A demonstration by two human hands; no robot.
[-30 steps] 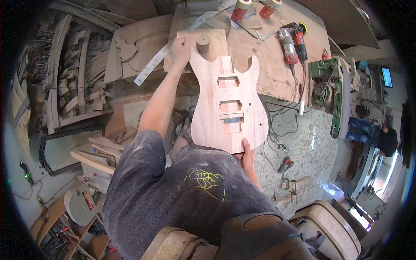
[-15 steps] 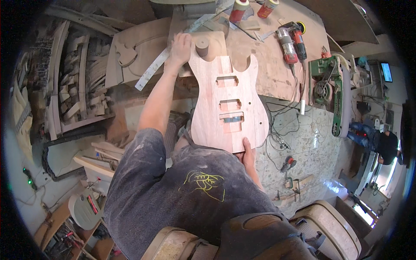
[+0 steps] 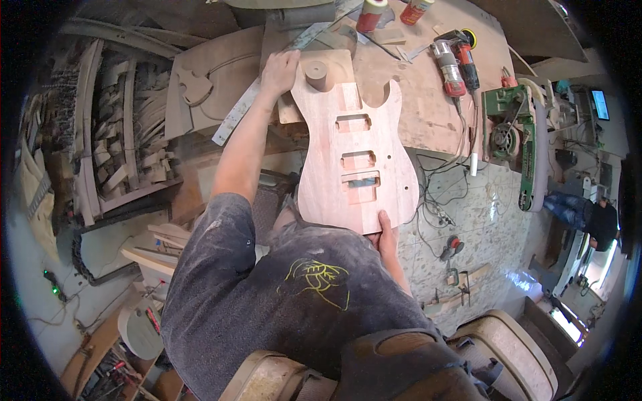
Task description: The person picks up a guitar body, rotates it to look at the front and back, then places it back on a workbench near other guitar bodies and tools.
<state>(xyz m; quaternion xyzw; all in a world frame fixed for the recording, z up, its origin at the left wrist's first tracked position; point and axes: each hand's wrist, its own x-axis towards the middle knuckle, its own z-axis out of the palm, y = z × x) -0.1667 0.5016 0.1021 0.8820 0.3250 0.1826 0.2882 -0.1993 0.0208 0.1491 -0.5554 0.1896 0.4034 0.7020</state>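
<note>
An unfinished pale wooden guitar body, with several cut-out pockets and two small holes, spans from my torso to the bench. My left hand is closed around its upper left horn. At the near end my right hand grips the edge, thumb on top and fingers underneath, mostly hidden. An upright round sanding drum stands inside the curve of the left horn, close to the wood; I cannot tell whether they touch. Under the drum is a flat wooden board.
A long metal straightedge passes beneath my left forearm. Two corded power tools and red cans occupy the bench. A green belt sander stands at right, cables hang below, and a person is far right.
The guitar body has shifted slightly away from me relative to the drum, with both hands keeping their holds. The whole view has moved a little.
</note>
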